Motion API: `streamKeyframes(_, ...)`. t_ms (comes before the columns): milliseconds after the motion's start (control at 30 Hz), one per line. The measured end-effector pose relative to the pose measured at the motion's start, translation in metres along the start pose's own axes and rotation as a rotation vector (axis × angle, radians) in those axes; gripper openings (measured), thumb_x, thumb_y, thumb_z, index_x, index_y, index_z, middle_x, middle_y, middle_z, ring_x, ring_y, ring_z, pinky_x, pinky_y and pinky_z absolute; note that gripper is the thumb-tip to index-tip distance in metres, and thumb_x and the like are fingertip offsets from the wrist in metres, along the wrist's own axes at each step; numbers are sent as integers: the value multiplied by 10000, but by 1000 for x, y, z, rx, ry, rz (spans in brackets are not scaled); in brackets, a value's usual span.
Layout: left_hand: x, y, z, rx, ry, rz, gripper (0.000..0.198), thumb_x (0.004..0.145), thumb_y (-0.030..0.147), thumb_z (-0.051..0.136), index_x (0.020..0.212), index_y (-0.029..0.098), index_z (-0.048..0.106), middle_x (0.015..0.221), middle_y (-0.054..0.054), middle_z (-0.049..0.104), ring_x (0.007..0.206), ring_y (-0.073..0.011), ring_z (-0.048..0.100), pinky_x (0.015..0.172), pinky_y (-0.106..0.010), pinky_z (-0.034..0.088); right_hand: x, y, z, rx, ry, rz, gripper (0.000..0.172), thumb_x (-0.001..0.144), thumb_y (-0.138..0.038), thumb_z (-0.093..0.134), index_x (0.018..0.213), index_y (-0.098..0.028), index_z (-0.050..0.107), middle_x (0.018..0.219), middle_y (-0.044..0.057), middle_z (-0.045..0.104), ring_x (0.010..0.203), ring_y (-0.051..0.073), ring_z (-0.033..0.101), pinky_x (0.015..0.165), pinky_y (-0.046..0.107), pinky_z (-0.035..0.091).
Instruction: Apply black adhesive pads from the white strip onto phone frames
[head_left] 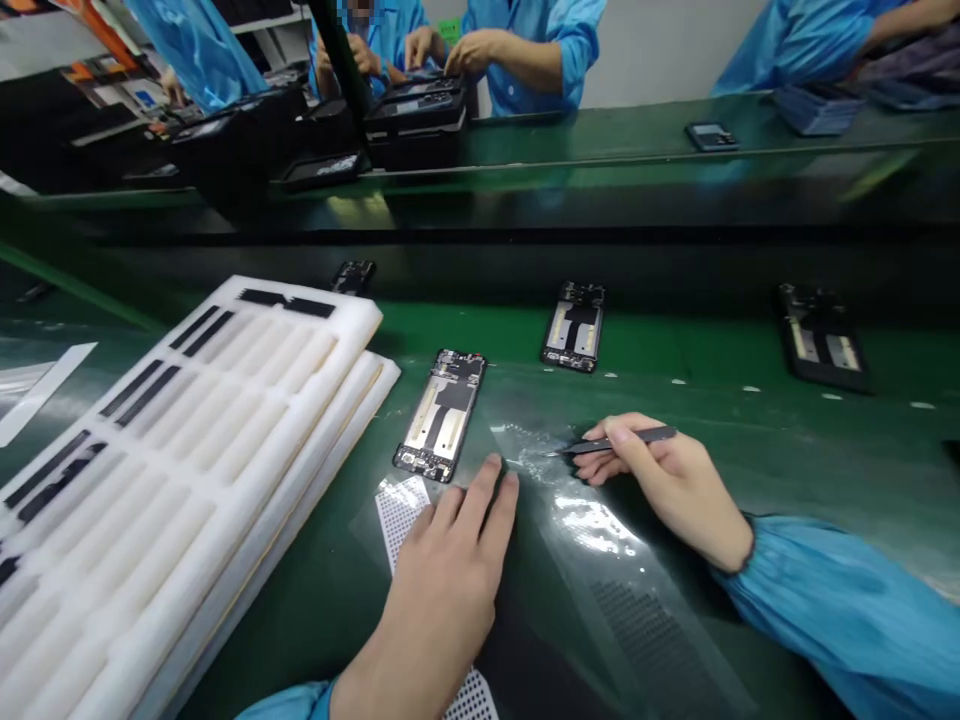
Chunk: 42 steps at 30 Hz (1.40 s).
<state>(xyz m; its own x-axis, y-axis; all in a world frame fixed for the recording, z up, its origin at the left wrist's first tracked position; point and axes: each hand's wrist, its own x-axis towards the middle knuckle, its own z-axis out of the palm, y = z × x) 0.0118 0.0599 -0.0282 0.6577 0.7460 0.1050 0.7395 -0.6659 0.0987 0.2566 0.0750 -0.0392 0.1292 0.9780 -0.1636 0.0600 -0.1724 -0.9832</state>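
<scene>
My right hand grips dark tweezers in a pinch. Their tip points left, at the upper end of a clear plastic sheet that carries rows of small dark pieces lower down. Stretched fingers of my left hand lie flat near the sheet's left edge, holding nothing. Under that hand passes a white strip with black dots, partly hidden by it. Just beyond my left fingertips rests an opened phone body with bare boards, lying on the green bench.
Stacked white foam trays with slots and several black parts fill the left. More opened phones lie along the green strip behind: one in the middle, one at right. A raised shelf crosses the back, with co-workers in blue sleeves beyond.
</scene>
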Motion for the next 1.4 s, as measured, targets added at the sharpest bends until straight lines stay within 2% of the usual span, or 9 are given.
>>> streamKeyframes(67, 16, 2, 6, 223, -59, 58, 807, 679, -101, 395, 1455, 112, 459, 1555, -119, 456, 942, -272, 613, 667, -393, 599, 2, 2, 2, 16, 13, -31, 403, 939, -549, 602, 892, -156, 678, 738, 82, 770, 661, 198, 759, 653, 312, 648)
streamKeyframes(200, 36, 4, 12, 347, -84, 105, 801, 654, -73, 466, 1433, 110, 511, 1552, -98, 462, 857, -252, 602, 649, -387, 610, 5, 12, 3, -49, 34, -124, 341, 989, -477, 553, 920, -173, 692, 801, 60, 776, 709, 178, 764, 680, 281, 644)
streamKeyframes(467, 43, 3, 14, 323, -101, 125, 801, 661, -42, 476, 1447, 107, 505, 1516, -97, 507, 852, -254, 609, 634, -377, 610, 4, 17, 4, -175, 0, -185, 365, 1029, -413, 479, 862, -185, 711, 986, 92, 785, 795, 156, 765, 715, 218, 623)
streamKeyframes(567, 43, 0, 13, 310, -96, 140, 800, 653, -50, 469, 1435, 112, 521, 1511, -97, 511, 831, -249, 608, 604, -364, 606, 4, 16, 4, -212, 7, -193, 376, 1031, -394, 479, 799, -193, 697, 985, 86, 786, 811, 146, 764, 723, 195, 613)
streamKeyframes(1100, 42, -2, 17, 247, -89, 149, 768, 661, -43, 456, 1418, 69, 519, 1505, -145, 506, 851, -293, 639, 590, -417, 615, 4, 16, 5, -184, 2, -193, 304, 1025, -398, 502, 946, -192, 711, 940, 55, 789, 772, 136, 759, 710, 196, 611)
streamKeyframes(1200, 39, -2, 18, 0, -68, 53, 747, 703, -69, 399, 1419, 111, 509, 1503, -124, 519, 948, -323, 652, 680, -470, 610, 5, 17, 6, -170, -17, -182, 340, 1022, -416, 501, 902, -184, 718, 1003, 81, 786, 810, 156, 764, 736, 221, 617)
streamKeyframes(1300, 35, 0, 13, -362, 39, -153, 542, 878, -10, 362, 1359, 184, 520, 1376, -108, 631, 1142, -297, 617, 909, -475, 557, 6, 17, 6, -123, -11, -163, 361, 1012, -437, 512, 880, -178, 726, 1021, 95, 788, 821, 173, 770, 755, 248, 626)
streamKeyframes(1333, 34, 2, 10, -489, 66, -252, 434, 952, 63, 366, 1337, 203, 511, 1294, -103, 668, 1105, -257, 633, 906, -422, 554, 7, 17, 5, -106, -8, -161, 364, 1009, -441, 518, 874, -177, 729, 1018, 98, 789, 821, 179, 772, 755, 255, 629)
streamKeyframes(1400, 34, 5, 1, -864, 25, -489, 286, 1029, 244, 398, 1303, 223, 478, 1151, -85, 691, 805, -167, 653, 700, -302, 560, 7, 14, 3, -54, 1, -160, 356, 1002, -444, 534, 877, -177, 733, 962, 92, 797, 798, 185, 775, 733, 260, 634)
